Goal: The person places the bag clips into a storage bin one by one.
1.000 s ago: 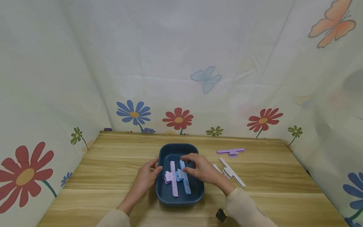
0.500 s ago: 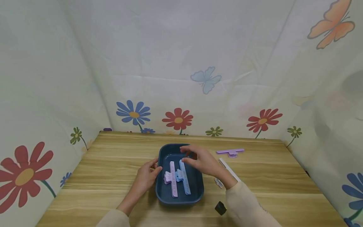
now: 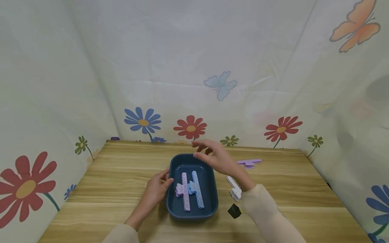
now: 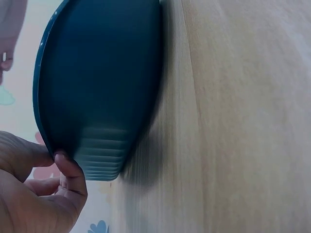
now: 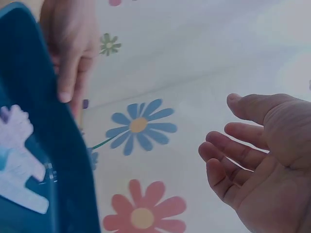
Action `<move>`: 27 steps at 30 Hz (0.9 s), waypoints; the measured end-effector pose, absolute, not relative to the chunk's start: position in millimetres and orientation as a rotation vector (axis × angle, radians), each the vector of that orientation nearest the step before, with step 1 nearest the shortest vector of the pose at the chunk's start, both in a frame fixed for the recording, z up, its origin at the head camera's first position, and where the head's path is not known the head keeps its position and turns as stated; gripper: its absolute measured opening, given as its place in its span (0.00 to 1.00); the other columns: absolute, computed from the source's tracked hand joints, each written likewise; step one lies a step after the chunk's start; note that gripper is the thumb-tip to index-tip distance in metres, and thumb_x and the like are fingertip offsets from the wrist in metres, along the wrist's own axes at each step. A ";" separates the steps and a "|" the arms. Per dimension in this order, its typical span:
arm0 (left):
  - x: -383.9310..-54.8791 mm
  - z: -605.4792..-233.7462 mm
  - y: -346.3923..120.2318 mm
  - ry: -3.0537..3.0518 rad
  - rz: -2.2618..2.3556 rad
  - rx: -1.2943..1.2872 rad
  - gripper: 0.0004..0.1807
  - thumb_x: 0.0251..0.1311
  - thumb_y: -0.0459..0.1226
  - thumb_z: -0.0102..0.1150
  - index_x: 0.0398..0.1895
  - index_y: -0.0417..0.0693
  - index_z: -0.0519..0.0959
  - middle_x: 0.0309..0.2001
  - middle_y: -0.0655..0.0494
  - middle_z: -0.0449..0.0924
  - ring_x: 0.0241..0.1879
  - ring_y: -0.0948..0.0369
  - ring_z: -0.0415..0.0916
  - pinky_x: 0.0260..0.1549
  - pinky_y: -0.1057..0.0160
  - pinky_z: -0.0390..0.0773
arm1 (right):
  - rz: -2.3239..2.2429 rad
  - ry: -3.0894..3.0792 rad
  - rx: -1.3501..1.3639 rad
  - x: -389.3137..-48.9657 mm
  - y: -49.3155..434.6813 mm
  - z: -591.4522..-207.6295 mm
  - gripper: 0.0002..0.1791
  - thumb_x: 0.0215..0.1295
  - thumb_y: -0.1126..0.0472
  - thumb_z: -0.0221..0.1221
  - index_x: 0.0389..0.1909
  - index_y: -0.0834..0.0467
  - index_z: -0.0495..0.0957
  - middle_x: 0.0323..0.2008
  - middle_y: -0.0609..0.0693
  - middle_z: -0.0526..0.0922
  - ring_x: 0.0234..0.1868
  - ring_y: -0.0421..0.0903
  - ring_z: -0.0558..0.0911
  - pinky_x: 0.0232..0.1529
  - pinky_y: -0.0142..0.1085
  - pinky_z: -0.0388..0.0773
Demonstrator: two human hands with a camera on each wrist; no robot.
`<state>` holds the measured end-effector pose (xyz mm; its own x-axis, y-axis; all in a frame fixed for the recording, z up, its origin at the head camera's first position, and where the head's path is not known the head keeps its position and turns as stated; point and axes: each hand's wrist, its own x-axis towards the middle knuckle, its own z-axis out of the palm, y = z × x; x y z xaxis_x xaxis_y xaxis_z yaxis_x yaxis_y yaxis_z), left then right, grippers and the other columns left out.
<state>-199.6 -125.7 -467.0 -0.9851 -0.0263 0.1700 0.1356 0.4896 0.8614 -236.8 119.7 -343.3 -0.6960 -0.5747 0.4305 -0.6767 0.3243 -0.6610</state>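
Note:
My left hand [image 3: 156, 189] pinches the left rim of a dark blue plastic tray [image 3: 192, 217], thumb and fingers on either side of it in the left wrist view. In the tray lie a pale pink-purple bag clip [image 3: 186, 197] and a light blue bag clip [image 3: 198, 192], side by side and lengthwise. Held above the tray's far right corner, my right hand [image 3: 220, 158] has loosely bent fingers [image 5: 233, 150] and nothing between them. On the table to its right are a purple bag clip [image 3: 250, 164] and a white one [image 3: 234, 189], both partly hidden by my right hand and arm.
A small black block [image 3: 234, 211] sits by the right sleeve. The wooden table [image 3: 127, 158] ends at a flowered cloth backdrop [image 3: 170, 84], which also rises at both sides.
My right hand has risen from over the blue clip toward the far side of the tray, its forearm passing across the white clips. My left hand and the tray stay put.

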 end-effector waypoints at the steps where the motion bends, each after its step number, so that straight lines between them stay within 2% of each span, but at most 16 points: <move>1: -199.7 -467.1 -125.8 -2.572 -1.505 -0.096 0.21 0.68 0.29 0.63 0.61 0.26 0.77 0.38 0.48 0.77 0.29 0.59 0.76 0.26 0.67 0.73 | 1.318 -2.444 1.175 -236.8 119.3 -340.0 0.22 0.71 0.65 0.63 0.64 0.65 0.78 0.55 0.58 0.84 0.50 0.52 0.83 0.48 0.48 0.81; 8: -200.5 -467.9 -126.1 -2.585 -1.493 -0.098 0.21 0.68 0.29 0.63 0.61 0.26 0.77 0.38 0.48 0.77 0.29 0.59 0.76 0.26 0.66 0.72 | 1.296 -2.439 1.161 -234.7 117.6 -326.2 0.21 0.71 0.64 0.63 0.64 0.62 0.79 0.54 0.54 0.84 0.51 0.49 0.82 0.49 0.43 0.81; 15: -199.5 -466.8 -126.3 -2.586 -1.500 -0.094 0.21 0.68 0.30 0.63 0.62 0.26 0.77 0.38 0.48 0.77 0.29 0.59 0.75 0.25 0.66 0.72 | 1.313 -2.472 1.150 -234.0 118.9 -327.1 0.22 0.72 0.64 0.63 0.65 0.62 0.78 0.53 0.54 0.85 0.50 0.49 0.82 0.49 0.46 0.81; 27: -199.5 -466.7 -126.1 -2.587 -1.497 -0.094 0.21 0.69 0.30 0.63 0.62 0.26 0.76 0.38 0.48 0.77 0.29 0.58 0.75 0.25 0.66 0.72 | 1.319 -2.464 1.082 -236.6 134.4 -338.5 0.23 0.72 0.63 0.63 0.67 0.61 0.77 0.56 0.55 0.84 0.51 0.50 0.82 0.50 0.44 0.81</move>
<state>-199.5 -126.1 -466.7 -0.9866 -0.0211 0.1618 0.1298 0.4993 0.8566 -236.6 134.4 -338.5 -0.7301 -0.5272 0.4348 -0.6541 0.3552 -0.6678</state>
